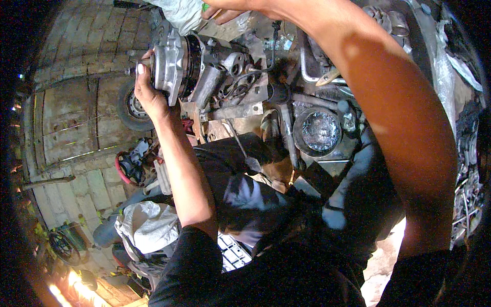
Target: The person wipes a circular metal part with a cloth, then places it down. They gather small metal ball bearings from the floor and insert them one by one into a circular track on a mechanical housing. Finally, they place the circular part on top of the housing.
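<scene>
My left hand [151, 97] grips the near-left end of a heavy machine part, a ribbed silver metal housing [168, 66] with a dark ringed section and a greyer body behind it. Its thumb lies over the round end, and the other fingers are mostly hidden behind the housing. At the top edge, my right hand [225, 13] reaches across beside a whitish plastic sheet [181, 15]. Those fingers are curled and partly cut off by the frame. A bit of something green shows at them, too little to name.
A round pan [318, 132] of dark, shiny liquid sits right of a thick metal bar [288, 128]. Farther right is a metal tray [309, 79] of parts with a wooden-handled tool [327, 78]. A tyred wheel [134, 107] stands by the block wall; a white sack [148, 225] lies lower left.
</scene>
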`<state>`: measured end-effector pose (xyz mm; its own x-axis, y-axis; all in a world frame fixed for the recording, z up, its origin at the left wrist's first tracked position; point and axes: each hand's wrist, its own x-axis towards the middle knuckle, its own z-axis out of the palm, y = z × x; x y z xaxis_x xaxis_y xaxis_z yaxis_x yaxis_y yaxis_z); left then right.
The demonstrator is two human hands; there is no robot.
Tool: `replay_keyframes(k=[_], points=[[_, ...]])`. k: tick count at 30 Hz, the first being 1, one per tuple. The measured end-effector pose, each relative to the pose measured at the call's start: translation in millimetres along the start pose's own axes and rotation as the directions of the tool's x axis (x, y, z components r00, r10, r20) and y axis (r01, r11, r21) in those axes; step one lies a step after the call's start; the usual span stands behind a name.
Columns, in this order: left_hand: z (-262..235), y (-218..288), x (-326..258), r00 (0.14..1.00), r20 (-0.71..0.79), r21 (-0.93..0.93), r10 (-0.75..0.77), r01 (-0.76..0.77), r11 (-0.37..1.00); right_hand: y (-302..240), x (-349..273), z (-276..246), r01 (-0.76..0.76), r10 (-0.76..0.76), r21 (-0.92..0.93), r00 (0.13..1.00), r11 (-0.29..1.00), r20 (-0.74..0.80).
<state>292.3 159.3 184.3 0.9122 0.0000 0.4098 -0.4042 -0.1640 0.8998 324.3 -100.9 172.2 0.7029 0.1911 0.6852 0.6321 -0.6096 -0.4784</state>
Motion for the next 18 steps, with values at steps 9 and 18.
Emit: replay_keyframes(k=[9, 18], points=[[4, 0, -4, 0.998, 0.024, 0.101, 0.053, -0.055, 0.993, -35, -24, -42, -0.387, 0.335, 0.691, 0.917, 0.611, 0.218], [-4, -6, 7, 0.993, 0.108, 0.054, 0.057, -0.063, 0.997, -8, -6, -16, -0.039, 0.032, 0.093, 0.996, 0.995, 0.081]])
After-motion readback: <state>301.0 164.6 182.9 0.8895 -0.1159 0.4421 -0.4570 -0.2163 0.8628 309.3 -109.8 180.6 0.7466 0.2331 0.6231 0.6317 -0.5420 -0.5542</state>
